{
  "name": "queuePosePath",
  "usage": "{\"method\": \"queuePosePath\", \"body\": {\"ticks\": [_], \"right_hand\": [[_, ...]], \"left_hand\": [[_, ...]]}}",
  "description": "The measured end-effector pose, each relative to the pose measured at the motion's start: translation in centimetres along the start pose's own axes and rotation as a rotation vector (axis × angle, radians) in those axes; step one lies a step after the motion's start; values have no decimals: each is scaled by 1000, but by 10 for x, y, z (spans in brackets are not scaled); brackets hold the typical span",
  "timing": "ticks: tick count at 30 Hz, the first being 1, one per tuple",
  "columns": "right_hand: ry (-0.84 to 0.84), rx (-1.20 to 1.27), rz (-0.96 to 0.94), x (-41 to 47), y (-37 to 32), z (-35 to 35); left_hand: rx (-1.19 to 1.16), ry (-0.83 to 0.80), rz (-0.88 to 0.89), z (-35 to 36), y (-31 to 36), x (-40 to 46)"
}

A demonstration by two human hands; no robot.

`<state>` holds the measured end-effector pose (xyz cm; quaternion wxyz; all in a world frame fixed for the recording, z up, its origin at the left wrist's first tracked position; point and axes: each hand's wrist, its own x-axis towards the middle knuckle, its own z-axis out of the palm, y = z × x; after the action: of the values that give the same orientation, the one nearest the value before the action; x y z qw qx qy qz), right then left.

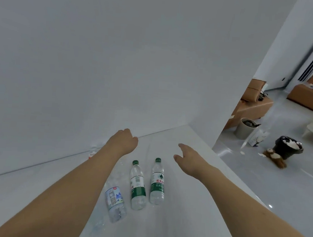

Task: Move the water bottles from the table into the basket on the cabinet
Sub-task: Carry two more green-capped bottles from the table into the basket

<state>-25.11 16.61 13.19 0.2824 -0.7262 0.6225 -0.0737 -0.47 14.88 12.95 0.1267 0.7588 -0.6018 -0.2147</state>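
Bottles all on the table, none moved as far as shows; basket and cabinet out of view.

Left hand is curled, empty; below its forearm lies a blue-label bottle (neck hidden). Between the hands stand two green-capped bottles. Right hand spreads open, empty. A faint red-capped bottle left of the arm is unclear.

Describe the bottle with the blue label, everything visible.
The blue-label bottle is clear plastic and lies on its side on the white table, base toward the camera. Its label is pale blue with a mountain picture. The left forearm crosses over its upper part, hiding the cap. It lies left of two green-capped bottles, apart from them. Neither hand holds it.
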Motion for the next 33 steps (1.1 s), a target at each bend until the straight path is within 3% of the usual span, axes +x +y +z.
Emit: {"method": "queuePosePath", "body": {"ticks": [9, 15, 23, 29, 33], "right_hand": [[-147, 228, 168, 106, 30, 69], [-183, 430, 412, 184, 70, 146], [-125, 604, 487, 243, 96, 208], [-166, 854, 618, 230, 102, 204], [-142, 940, 533, 202, 91, 180]], "left_hand": [[-212, -128, -296, 77, -35, 59], [-203, -177, -379, 172, -58, 113], [-212, -108, -409, 248, -76, 145], [-649, -19, -531, 245, -78, 128], [-802, 66, -421, 214, -72, 96]]}}
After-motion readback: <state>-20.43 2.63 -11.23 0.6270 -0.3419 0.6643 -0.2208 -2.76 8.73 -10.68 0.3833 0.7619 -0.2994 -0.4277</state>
